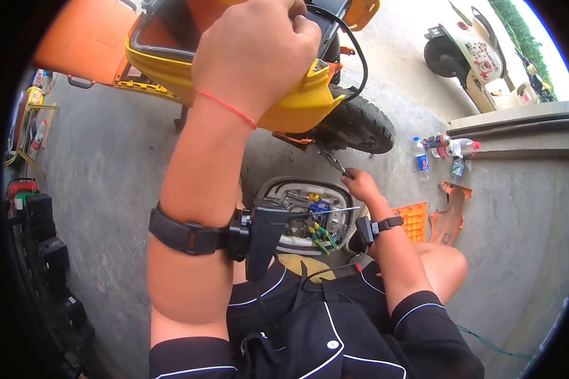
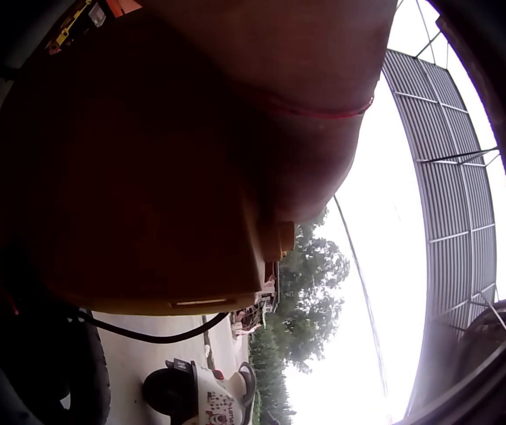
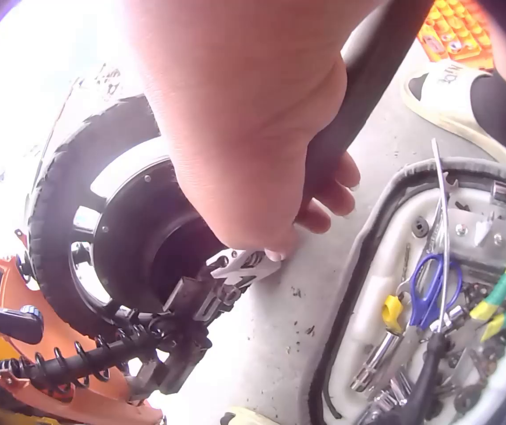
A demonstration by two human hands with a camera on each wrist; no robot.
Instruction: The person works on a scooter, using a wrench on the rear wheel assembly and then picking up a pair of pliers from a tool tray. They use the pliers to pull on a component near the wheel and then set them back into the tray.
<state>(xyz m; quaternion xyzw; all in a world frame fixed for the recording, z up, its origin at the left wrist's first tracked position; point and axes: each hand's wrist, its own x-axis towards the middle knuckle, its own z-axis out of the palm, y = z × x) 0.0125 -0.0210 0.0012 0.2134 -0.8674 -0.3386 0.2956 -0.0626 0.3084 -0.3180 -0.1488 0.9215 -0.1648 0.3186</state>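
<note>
My left hand (image 1: 259, 54), fingers curled, lies over the top of the yellow body panel (image 1: 297, 110) of a scooter. The left wrist view shows the panel (image 2: 146, 257) dark and close, and what the fingers meet is hidden. Low beside the scooter's black wheel (image 1: 360, 123), my right hand (image 1: 362, 185) grips a grey metal tool (image 1: 335, 162), wrench-like in shape, its head pointing toward the wheel. In the right wrist view the right hand (image 3: 244, 159) is close to the wheel hub, near a coil-spring shock absorber (image 3: 76, 359) and a metal bracket (image 3: 191, 305).
A padded-rim tray (image 3: 346, 328) holds blue-handled scissors (image 3: 428, 288), a long screwdriver (image 3: 434, 354), green-and-yellow pliers (image 3: 505, 292) and small metal parts. Orange plastic pieces (image 1: 449, 211) and several bottles (image 1: 422, 155) are on the right. Another scooter (image 1: 480, 60) is parked behind; black boxes (image 1: 54, 252) line the left.
</note>
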